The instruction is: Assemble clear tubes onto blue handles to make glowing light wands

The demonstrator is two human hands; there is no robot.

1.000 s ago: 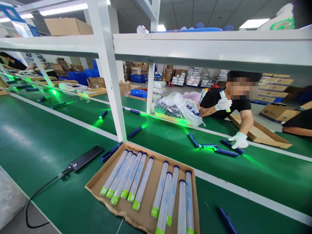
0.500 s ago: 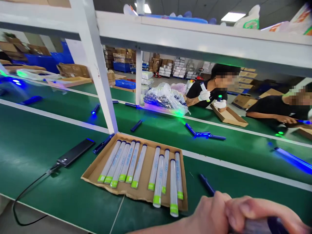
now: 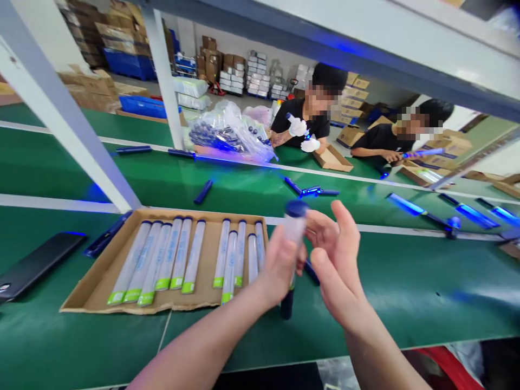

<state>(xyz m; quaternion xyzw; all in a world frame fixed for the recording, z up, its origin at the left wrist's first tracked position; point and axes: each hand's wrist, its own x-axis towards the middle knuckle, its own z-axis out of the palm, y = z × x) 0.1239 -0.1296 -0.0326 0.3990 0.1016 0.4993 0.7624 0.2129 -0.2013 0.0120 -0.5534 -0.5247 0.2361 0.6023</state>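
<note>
My left hand is closed around a clear plastic tube with a blue cap, held nearly upright over the green belt. A dark end of it sticks out below my fist. My right hand is just right of the tube with fingers spread and the fingertips close to it, holding nothing. To the left lies a flat cardboard tray carrying several clear tubes with green labels laid side by side.
A black phone lies at the left edge. Blue pens are scattered on the far belt, some glowing blue. A white frame post rises at left. Two co-workers sit across, beside a plastic bag of tubes.
The view swung right and down. My hands rose from the bottom edge into the centre, and the left now holds the tube upright. The pens' glow went from green to blue.
</note>
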